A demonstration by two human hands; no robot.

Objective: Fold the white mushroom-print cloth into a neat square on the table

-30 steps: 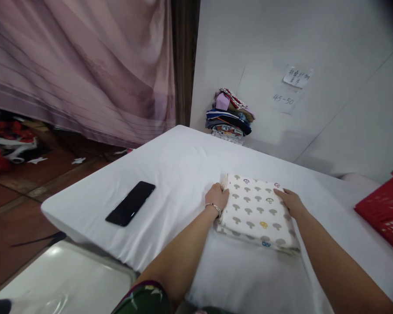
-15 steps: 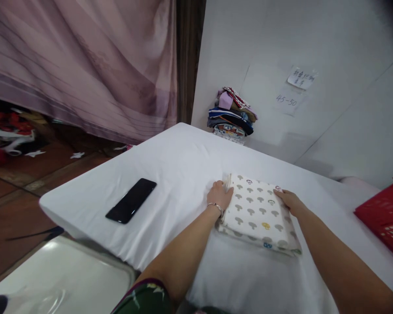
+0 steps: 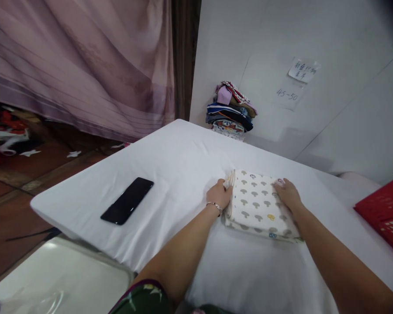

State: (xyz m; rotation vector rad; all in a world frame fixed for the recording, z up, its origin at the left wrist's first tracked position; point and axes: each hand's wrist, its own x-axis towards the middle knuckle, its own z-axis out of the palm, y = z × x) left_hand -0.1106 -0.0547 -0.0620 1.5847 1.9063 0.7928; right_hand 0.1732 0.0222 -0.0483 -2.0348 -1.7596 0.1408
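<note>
A folded white cloth (image 3: 257,203) printed with grey mushrooms, plus a yellow and a blue one, lies on the white-covered table. My left hand (image 3: 218,194), with a bracelet at its wrist, grips the cloth's left folded edge, thumb against the layers. At the far right corner, my right hand (image 3: 288,195) is closed on the cloth, thumb on top and the other fingers partly hidden. The layers form a neat rectangle with a thick fold along the left and near sides.
A black phone (image 3: 127,200) lies on the table's left part. Stacked folded clothes (image 3: 231,111) stand by the wall at the far edge. To the right is a red plastic basket (image 3: 384,209). A pale stool-like surface (image 3: 65,270) sits at lower left, below a pink curtain (image 3: 85,65).
Both hands have shifted the folded cloth slightly away from me and to the right. My left fingers have curled closer around its edge. The view has tilted a little.
</note>
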